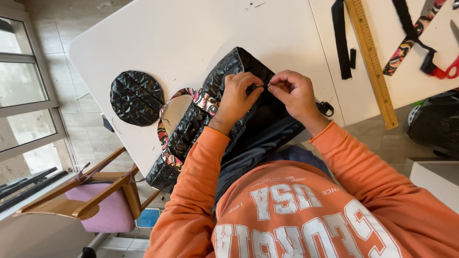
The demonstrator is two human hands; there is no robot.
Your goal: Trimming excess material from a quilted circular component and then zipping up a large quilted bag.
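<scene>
Both hands, left hand (237, 98) and right hand (295, 93), pinched on one black quilted bag (191, 126) beside one quilted disc (136, 97).

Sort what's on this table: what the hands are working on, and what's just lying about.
In hand: black quilted bag, its patterned strap, pinched at the edge by left hand and right hand.

Lying about: quilted round piece, wooden ruler, black strip, red scissors.
</scene>
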